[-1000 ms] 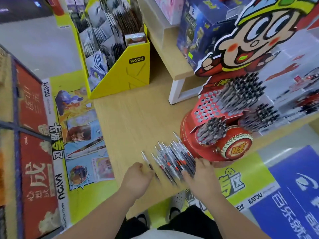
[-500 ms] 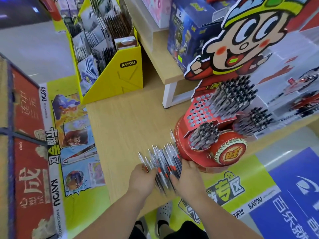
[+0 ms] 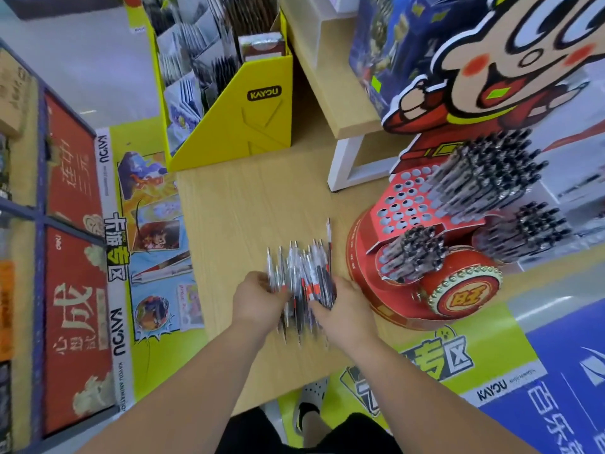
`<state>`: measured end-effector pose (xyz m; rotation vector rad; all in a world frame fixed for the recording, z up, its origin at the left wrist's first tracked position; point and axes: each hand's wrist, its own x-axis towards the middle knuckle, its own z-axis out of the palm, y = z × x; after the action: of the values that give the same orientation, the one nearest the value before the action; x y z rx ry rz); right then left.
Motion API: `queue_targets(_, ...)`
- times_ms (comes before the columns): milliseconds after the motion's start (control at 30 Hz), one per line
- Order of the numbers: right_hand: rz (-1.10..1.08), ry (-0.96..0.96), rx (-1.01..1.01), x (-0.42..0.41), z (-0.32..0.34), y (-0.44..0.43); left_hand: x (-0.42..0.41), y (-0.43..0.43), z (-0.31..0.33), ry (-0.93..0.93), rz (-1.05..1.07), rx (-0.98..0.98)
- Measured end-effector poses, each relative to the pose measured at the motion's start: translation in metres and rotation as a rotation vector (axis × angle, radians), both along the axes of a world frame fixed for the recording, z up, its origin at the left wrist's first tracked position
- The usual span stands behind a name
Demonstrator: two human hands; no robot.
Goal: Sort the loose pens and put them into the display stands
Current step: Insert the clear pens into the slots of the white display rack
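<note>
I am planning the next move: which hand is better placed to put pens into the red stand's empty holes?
Probably the right hand. It is on the bundle of pens on the side nearest the red stand; the left hand holds the far side.

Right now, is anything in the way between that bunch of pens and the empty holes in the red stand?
Nothing visible: the loose black-and-red pens, gathered between both hands, lie left of the red cardboard stand, whose open holes face bare wooden tabletop.
</note>
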<state>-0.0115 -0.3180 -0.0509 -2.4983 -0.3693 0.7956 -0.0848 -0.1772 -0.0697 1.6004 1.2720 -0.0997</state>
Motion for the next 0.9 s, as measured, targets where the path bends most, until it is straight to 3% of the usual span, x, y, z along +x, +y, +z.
queue_targets(300,-0.048,0.116,0.013,0.014,-0.007,0.013,0.000,0.008,-0.009,0.018,-0.064,0.089)
queue_targets(533,-0.078,0.080,-0.018,0.032,-0.012,0.021,0.006,0.016,-0.009,0.018,-0.204,0.204)
queue_targets(900,0.040,0.102,-0.065,0.038,-0.020,0.027,-0.004,0.018,-0.008,-0.019,-0.184,0.150)
